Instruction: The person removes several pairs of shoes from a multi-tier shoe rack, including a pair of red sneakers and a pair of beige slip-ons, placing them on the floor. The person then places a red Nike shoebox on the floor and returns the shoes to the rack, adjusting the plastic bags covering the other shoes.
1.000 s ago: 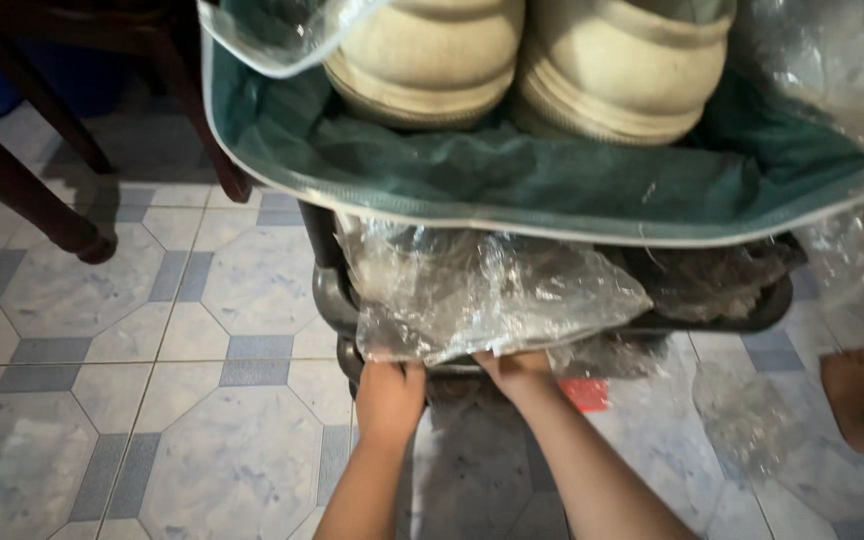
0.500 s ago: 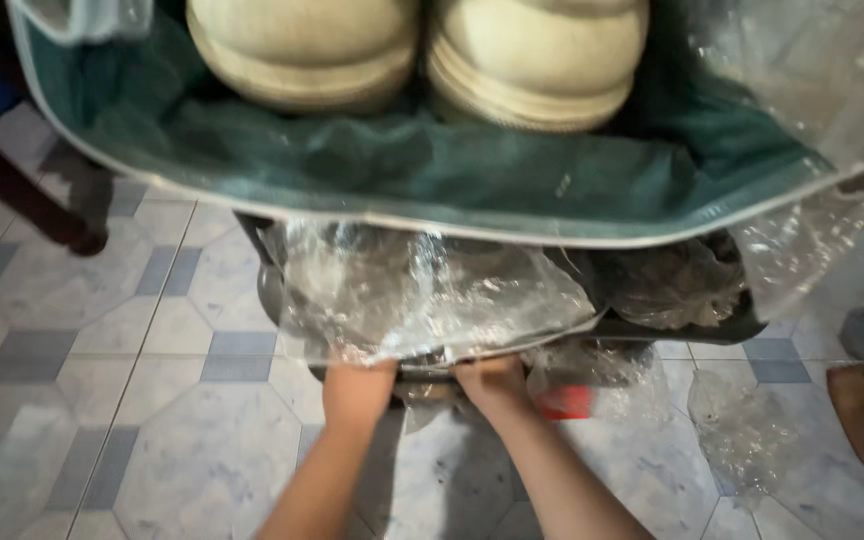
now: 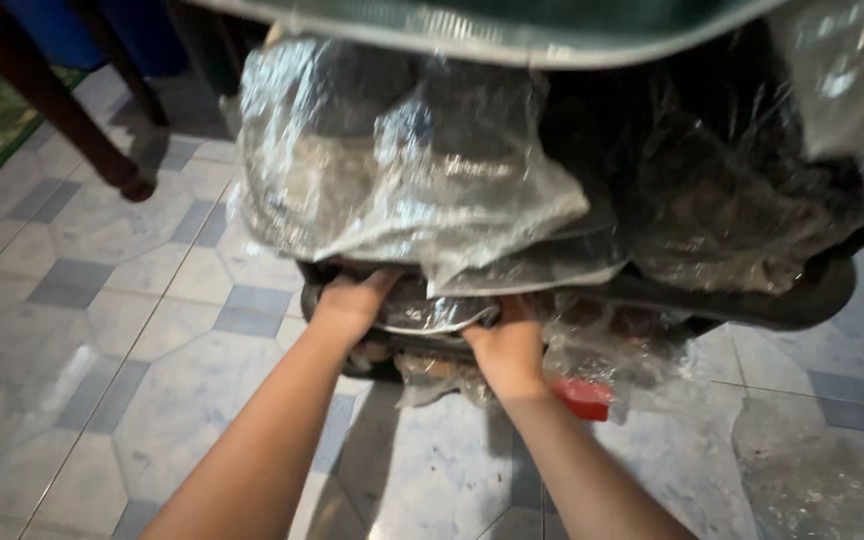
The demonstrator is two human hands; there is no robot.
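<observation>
Two hands: mine, both reaching under crumpled clear plastic.
Left hand (image 3: pixel 350 305): my fingers curled over the dark tray (image 3: pixel 772 305) rim, gripping it.
Right hand (image 3: pixel 508 345): my fingers closed on the same rim, beside a plastic-wrapped bundle (image 3: pixel 432 312).
Plastic sheet (image 3: pixel 402 170): draped above both hands.
Red object (image 3: pixel 584 397): on tiled floor (image 3: pixel 82 330), near my right wrist.

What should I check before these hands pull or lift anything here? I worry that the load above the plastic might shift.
1. Left hand on the dark rack's lower edge: ok.
2. Right hand on the same edge: ok.
3. Fingers visible: not ok, hidden under the clear plastic sheet.
4. Load's steadiness: cannot tell, blurred.
5. Floor clear: not ok, red object lies beside the right hand.
</observation>
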